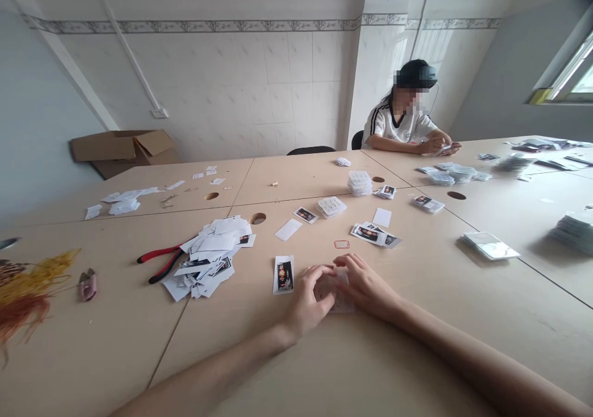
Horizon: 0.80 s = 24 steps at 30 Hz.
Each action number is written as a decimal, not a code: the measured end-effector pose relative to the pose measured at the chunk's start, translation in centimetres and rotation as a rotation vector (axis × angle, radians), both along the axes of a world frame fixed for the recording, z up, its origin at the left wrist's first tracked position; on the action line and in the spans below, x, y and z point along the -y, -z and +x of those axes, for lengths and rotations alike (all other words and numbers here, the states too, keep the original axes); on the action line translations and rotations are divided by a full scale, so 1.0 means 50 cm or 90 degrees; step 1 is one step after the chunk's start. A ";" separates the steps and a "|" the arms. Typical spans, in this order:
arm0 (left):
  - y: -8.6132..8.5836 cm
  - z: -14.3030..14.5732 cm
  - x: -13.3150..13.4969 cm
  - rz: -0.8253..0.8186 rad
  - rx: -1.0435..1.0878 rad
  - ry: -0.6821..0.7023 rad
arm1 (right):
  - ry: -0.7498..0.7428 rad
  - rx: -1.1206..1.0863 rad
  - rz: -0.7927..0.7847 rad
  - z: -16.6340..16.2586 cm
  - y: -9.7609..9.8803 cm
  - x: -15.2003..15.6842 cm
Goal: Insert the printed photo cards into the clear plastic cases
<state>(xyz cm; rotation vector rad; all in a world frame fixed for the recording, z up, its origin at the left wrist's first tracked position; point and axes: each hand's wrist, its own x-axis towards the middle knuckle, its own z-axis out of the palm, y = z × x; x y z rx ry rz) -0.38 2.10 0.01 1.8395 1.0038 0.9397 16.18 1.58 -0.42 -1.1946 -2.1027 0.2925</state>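
Note:
Both my hands meet over a small clear plastic case (341,303) on the table. My left hand (309,299) curls its fingers and thumb around the case's left side. From the right, my right hand (370,284) presses bent fingers onto its far and right edges. Much of the case lies hidden under the fingers, and its contents cannot be made out. A black printed card with white borders (284,275) lies just left of my left hand. Beyond my fingertips is a small red-edged label (341,244). More printed cards (370,233) lie farther off.
A heap of cards (210,256) lies on the left, partly over red-and-black-handled pliers (162,261). Pink snips (88,285) and yellow fibres (41,275) are farther left. Stacked clear cases (359,183) stand ahead, others (488,246) at right. A co-worker (407,117) sits across the table.

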 end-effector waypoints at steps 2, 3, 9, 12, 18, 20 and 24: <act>0.003 0.000 0.000 -0.006 0.000 0.002 | 0.052 0.031 0.075 0.020 -0.007 -0.010; 0.004 -0.001 0.000 -0.011 0.000 0.005 | 0.088 0.050 0.110 0.034 -0.011 -0.018; -0.004 -0.005 0.003 -0.022 -0.030 0.020 | 0.366 0.038 0.124 0.144 -0.005 -0.080; -0.010 -0.007 0.006 -0.013 -0.029 0.017 | 0.462 0.031 0.021 0.187 0.011 -0.098; -0.011 -0.006 0.009 -0.007 -0.032 0.016 | 0.559 0.136 -0.127 0.203 0.021 -0.093; -0.012 -0.006 0.009 -0.009 -0.044 0.018 | 0.534 0.126 -0.111 0.199 0.022 -0.092; -0.013 -0.006 0.008 -0.013 -0.049 0.021 | 0.420 0.052 -0.023 0.202 0.033 -0.100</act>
